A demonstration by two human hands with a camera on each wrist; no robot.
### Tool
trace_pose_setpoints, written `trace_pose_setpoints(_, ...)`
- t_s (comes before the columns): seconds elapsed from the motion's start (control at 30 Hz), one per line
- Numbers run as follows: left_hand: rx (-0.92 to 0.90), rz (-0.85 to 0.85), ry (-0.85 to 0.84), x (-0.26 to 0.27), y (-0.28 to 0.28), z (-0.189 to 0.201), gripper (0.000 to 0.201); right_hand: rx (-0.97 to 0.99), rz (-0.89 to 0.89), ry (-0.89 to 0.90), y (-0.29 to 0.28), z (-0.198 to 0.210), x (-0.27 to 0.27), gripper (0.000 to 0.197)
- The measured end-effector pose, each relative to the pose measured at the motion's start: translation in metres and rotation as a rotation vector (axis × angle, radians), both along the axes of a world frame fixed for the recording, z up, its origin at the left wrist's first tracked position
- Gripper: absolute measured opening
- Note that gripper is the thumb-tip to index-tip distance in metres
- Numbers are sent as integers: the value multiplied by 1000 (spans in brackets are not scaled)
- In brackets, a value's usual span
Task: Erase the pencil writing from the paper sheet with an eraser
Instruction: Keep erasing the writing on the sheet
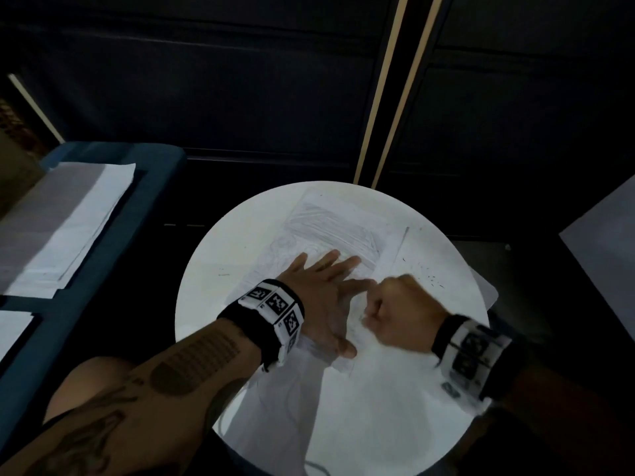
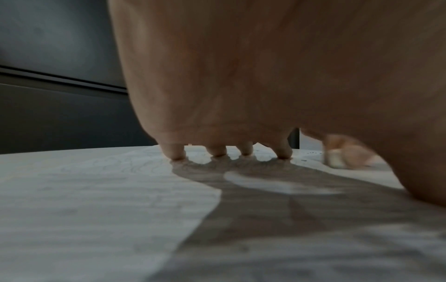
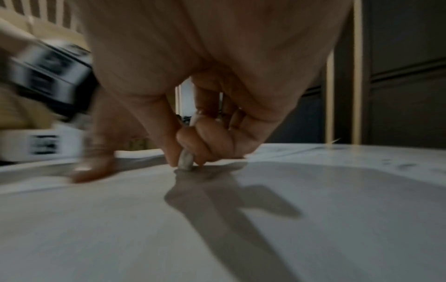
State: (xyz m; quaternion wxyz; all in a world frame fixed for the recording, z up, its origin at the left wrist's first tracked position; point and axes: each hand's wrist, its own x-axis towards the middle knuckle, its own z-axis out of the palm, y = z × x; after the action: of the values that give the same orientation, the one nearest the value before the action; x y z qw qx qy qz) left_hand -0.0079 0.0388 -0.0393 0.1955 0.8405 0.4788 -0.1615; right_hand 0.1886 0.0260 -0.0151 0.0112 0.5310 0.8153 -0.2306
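eraser (image 3: pixel 185 162): mostly hidden between the pinching fingers of the right hand (image 1: pixel 398 312) — not visible at all from the head view
paper sheet (image 1: pixel 338 228): near part covered by the left hand (image 1: pixel 323 300); pencil marks too faint to read
wrist band (image 3: pixel 48 70): motion-blurred, pattern unreadable
left hand's palm: fills the left wrist view — cut off at top and right edges

Light: dim room, bright pool on round table (image 1: pixel 213 255) | Shadows: hard, cast toward wrist cameras | Blur: motion-smeared right hand (image 1: pixel 398 314), soft wrist views | Edges: wide-angle bending
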Motion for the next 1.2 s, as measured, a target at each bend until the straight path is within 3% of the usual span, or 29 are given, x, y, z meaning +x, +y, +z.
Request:
trace_pose_setpoints(0.1,-9,-2,6,2,1,2,126,68,-129,48,19,-5,10,23)
trace_pose_setpoints(0.23,14,7,6,0,-1,-2,124,-64,67,15,-19,0,-10,18)
trace_pose_setpoints(0.4,2,-9,5,2,1,3,124,5,-164,22,24,-5,8,22)
trace_pose_setpoints(0.57,91,-34,-4,-3,-4,8,113,-4,-169,40,23,-11,9,19)
trace_pose_setpoints(0.67,17,11,-9,-8,-3,7,118,26,-218,32,29,-3,10,18)
trace_pose_setpoints(0.73,13,19,-5,-10,-2,2,125,28,-176,46,19,-3,2,18)
trace_pose_setpoints(0.83,31,21,1,-10,-2,-6,130,-64,25,27,-12,-3,-16,17)
trace_pose_setpoints(1.0,9,23,-11,-8,-1,-4,131,43,-182,49,25,0,-3,22)
trace_pose_setpoints(1.17,26,27,8,-9,-1,-6,132,-68,51,-10,-8,1,-20,19)
trace_pose_setpoints(1.2,23,23,8,-9,-1,-5,132,-68,22,-17,-1,4,-18,21)
